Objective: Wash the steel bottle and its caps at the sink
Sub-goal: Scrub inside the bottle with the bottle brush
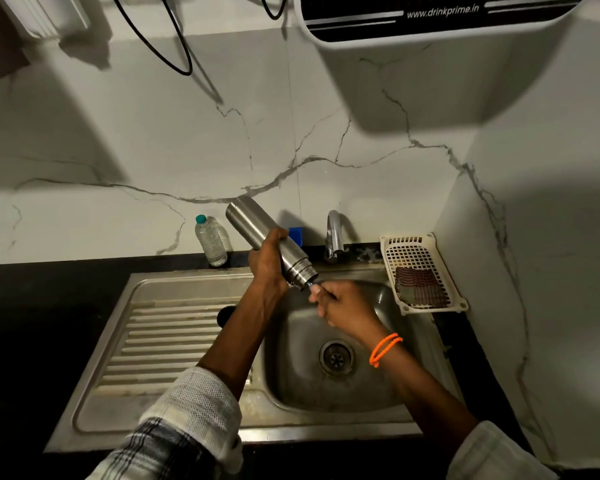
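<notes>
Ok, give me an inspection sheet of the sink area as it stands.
Surface: steel sink with ribbed drainboard, set in a dark counter.
Job's things: steel bottle tilted, mouth down over the basin; dark round object on the drainboard, perhaps a cap.
Clutter: clear plastic bottle; white basket holding a checked cloth.
Hands: left hand grips the bottle; right hand holds something small at its mouth.
Cables: black cables on the wall.
Surroundings: chrome tap; water purifier.
</notes>
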